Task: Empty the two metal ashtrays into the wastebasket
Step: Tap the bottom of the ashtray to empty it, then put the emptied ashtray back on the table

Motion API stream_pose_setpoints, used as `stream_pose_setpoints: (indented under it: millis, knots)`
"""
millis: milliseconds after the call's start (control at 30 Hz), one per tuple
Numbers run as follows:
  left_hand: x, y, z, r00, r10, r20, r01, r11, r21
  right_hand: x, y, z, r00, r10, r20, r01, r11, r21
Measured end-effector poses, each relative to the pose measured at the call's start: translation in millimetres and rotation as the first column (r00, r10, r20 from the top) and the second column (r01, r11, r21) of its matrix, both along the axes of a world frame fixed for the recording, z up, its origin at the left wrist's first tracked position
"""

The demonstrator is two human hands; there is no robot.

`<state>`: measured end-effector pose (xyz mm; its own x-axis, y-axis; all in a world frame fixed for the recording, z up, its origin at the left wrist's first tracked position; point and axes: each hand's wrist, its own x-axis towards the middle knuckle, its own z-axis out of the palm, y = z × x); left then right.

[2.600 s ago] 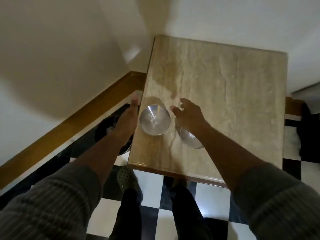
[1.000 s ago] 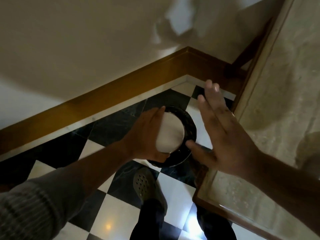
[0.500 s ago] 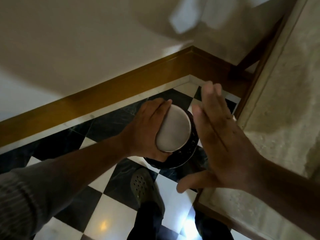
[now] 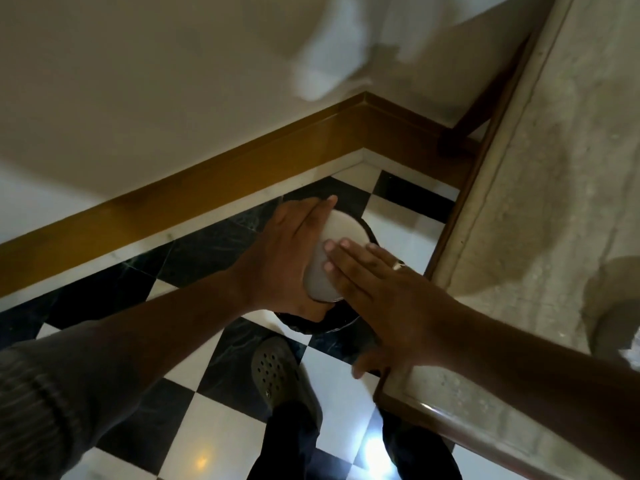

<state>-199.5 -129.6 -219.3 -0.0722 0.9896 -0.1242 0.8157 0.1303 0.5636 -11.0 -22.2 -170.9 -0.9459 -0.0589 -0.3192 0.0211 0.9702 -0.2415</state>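
My left hand (image 4: pixel 284 258) grips a round metal ashtray (image 4: pixel 341 232), turned bottom-up over the dark round wastebasket (image 4: pixel 332 322) on the floor beside the table. My right hand (image 4: pixel 377 292) lies flat with fingers spread, its fingertips touching the ashtray's upturned base; a ring shows on one finger. A second metal ashtray (image 4: pixel 620 327) sits on the marble table top at the right edge of the view, blurred and partly cut off.
The marble table (image 4: pixel 540 202) with a wooden rim fills the right side. A wooden skirting board (image 4: pixel 207 181) runs along the wall corner. The floor is black-and-white checkered tile; my shoe (image 4: pixel 277 372) stands just below the wastebasket.
My right hand swung in from the right and now rests its fingertips on the upturned ashtray base. My left hand keeps the ashtray inverted over the wastebasket.
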Motion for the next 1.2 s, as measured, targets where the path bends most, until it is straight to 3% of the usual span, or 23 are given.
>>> stream_pose_setpoints:
  millis: [100, 200, 267, 300, 367, 400, 533, 733, 967, 1200]
  knots:
    - [3.1, -2.6, -1.1, 0.994, 0.068, 0.086, -0.067, 0.998, -0.012, -5.9, 11.9, -6.6, 0.999, -0.042, -0.029, 0.043, 0.999, 0.030]
    - [2.7, 0.5, 24.3, 0.897, 0.275, 0.346, -0.229, 0.959, -0.168, -9.5, 23.8, 2.4, 0.981, -0.124, -0.148, 0.117, 0.991, -0.059]
    - [1.6, 1.1, 43.4, 0.710, 0.466, 0.528, -0.323, 0.882, -0.343, -9.2, 29.0, 9.5, 0.946, -0.272, -0.179, 0.233, 0.949, -0.211]
    - [2.0, 1.4, 51.7, 0.558, 0.566, 0.607, -0.382, 0.825, -0.417, -10.9, 30.6, 12.5, 0.901, -0.404, -0.158, 0.341, 0.885, -0.316]
    - [2.9, 2.8, 68.5, 0.272, 0.701, 0.659, -0.463, 0.696, -0.549, -17.7, 29.7, 18.0, 0.736, -0.673, -0.075, 0.546, 0.656, -0.521]
    - [6.1, 5.0, 78.0, 0.208, 0.738, 0.642, -0.480, 0.649, -0.590, -20.1, 28.5, 17.1, 0.643, -0.765, -0.044, 0.617, 0.551, -0.563]
    - [35.9, 19.6, 116.2, 0.161, 0.784, 0.600, -0.476, 0.594, -0.648, -10.5, 29.1, 29.9, 0.390, -0.920, 0.031, 0.762, 0.304, -0.572]
    - [102.8, 58.4, 148.1, 0.088, 0.871, 0.484, -0.460, 0.466, -0.756, 47.7, 53.2, 67.6, 0.197, -0.953, 0.228, 0.886, 0.074, -0.459]
    - [164.0, 107.8, 165.7, 0.017, 0.888, 0.459, -0.388, 0.429, -0.816, 106.9, 92.6, 88.2, 0.132, -0.935, 0.330, 0.972, 0.057, -0.229]
    - [187.0, 127.1, 154.1, 0.016, 0.914, 0.406, -0.461, 0.367, -0.808, 98.9, 99.6, 78.7, 0.119, -0.900, 0.418, 0.990, 0.077, -0.116]
